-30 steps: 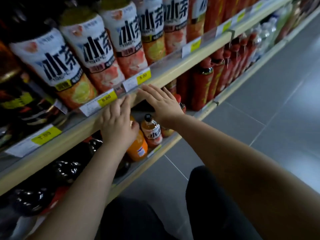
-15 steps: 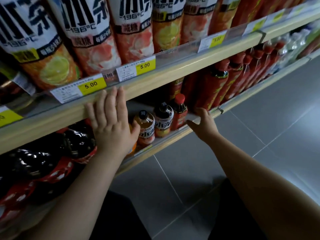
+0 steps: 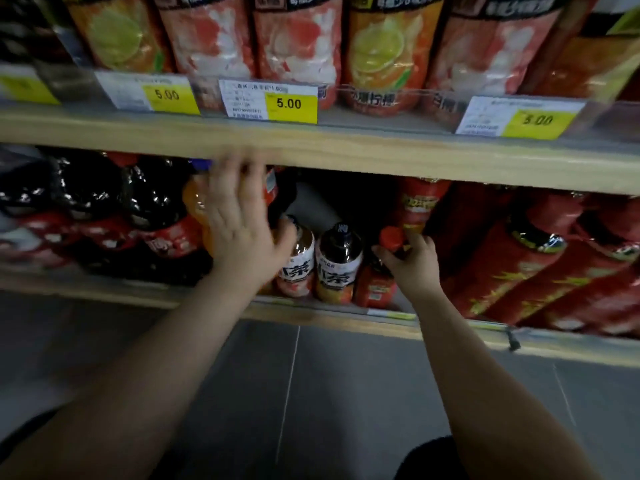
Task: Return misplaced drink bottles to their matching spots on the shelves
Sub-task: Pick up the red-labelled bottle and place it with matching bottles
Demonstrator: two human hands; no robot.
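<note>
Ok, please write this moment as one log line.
left hand: open, blurred, before orange bottle | right hand: grips red-capped bottle at neck | place: lower shelf

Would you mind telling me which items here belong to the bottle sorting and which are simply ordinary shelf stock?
Likely part of the job:
- right hand, gripping the small red-capped bottle
- two small tea bottles beside it
- orange bottle behind the open left hand

Just shelf stock:
- large red bottles
- dark bottles
- upper-shelf bottles
- price tags

Yellow 5.00 price tags up top, grey tiled floor below.
</note>
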